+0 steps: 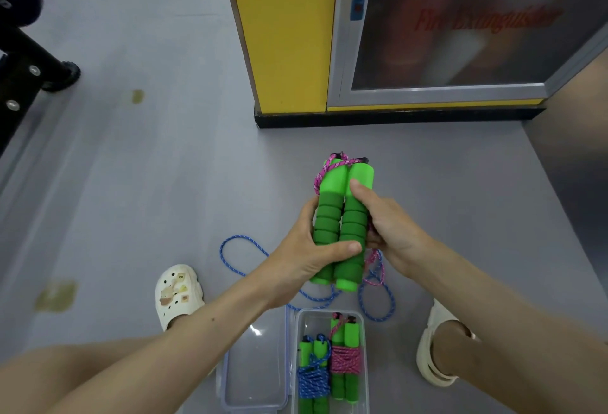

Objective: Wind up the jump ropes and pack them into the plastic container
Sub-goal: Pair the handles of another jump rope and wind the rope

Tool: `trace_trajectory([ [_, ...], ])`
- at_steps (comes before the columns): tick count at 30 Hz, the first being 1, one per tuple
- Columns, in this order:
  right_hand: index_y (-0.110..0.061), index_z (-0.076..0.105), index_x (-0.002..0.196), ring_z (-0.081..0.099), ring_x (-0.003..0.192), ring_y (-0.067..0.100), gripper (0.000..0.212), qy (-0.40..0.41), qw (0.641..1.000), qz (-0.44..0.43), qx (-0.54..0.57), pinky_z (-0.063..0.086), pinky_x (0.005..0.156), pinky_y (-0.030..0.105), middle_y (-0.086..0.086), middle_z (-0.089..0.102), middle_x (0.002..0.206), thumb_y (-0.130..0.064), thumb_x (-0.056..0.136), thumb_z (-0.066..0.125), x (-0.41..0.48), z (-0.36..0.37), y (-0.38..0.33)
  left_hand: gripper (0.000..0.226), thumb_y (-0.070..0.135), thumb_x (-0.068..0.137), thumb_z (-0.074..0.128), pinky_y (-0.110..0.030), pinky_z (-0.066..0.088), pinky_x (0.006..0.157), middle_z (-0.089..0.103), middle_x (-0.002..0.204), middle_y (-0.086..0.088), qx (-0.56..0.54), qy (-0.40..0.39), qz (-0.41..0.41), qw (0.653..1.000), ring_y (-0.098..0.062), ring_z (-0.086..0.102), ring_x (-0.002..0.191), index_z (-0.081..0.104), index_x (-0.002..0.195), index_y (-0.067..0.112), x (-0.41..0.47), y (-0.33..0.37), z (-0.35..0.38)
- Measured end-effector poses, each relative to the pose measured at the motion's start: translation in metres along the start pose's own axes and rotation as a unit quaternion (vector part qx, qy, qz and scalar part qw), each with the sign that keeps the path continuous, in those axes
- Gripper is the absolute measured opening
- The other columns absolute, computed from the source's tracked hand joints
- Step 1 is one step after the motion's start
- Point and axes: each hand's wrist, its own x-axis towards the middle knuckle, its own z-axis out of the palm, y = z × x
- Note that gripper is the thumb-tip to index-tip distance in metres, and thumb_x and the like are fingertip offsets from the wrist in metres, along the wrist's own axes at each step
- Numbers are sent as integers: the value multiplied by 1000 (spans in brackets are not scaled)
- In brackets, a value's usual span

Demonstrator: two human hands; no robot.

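Toward six o'clock, pink braided cord [374, 260] dangling from green foam handles [340, 219] clasped in left grip [309, 249] and right grip [388, 226] may snag blue braided rope [241, 236].

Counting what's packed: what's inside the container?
The container holds two wound ropes side by side: a blue rope and a pink rope. Its near end runs out of frame.
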Motion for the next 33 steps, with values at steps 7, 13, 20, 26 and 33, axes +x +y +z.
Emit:
trace_trajectory([
  [7, 4, 60, 80, 31, 37, 10, 65, 0, 993, -34, -111, 29, 47, 24, 0, 42, 43, -60, 84, 48, 3, -14, 0, 75, 0, 78, 75, -47, 57, 82, 73, 96, -7, 95, 47, 36, 994, -24, 71, 88, 39, 125, 45, 4, 7, -8],
  [13, -13, 67, 77, 34, 46, 9, 15, -45, 990, -18, -135, 27, 46, 20, 0, 50, 56, -27, 82, 69, 4, -27, 0, 76, -5, 77, 73, -40, 57, 83, 70, 100, -5, 134, 59, 49, 988, -19, 68, 90, 42, 119, 51, 7, 4, -15],
  [20, -11, 70, 83, 38, 40, 4, 10, 37, 983, -51, -171, 32, 42, 15, 5, 53, 57, -10, 89, 63, 4, -33, -2, 76, -9, 79, 69, -26, 56, 73, 70, 104, -3, 122, 66, 39, 990, -13, 69, 87, 38, 132, 37, 5, 10, -21],
  [26, -5, 67, 73, 39, 39, 14, 28, 112, 971, -44, -205, 33, 42, 25, 4, 52, 46, -26, 90, 63, 1, -24, 2, 77, 9, 80, 73, -22, 54, 77, 66, 98, 12, 300, 110, 63, 946, -9, 66, 87, 31, 135, 45, 2, 11, -21],
  [33, -8, 69, 84, 38, 39, 7, 21, 28, 973, -33, -225, 30, 40, 15, -1, 52, 46, -28, 87, 67, -4, -11, 4, 81, 23, 86, 68, -31, 41, 66, 65, 101, 3, 524, 209, 100, 819, -23, 60, 82, 16, 146, 34, 3, 3, -20],
])
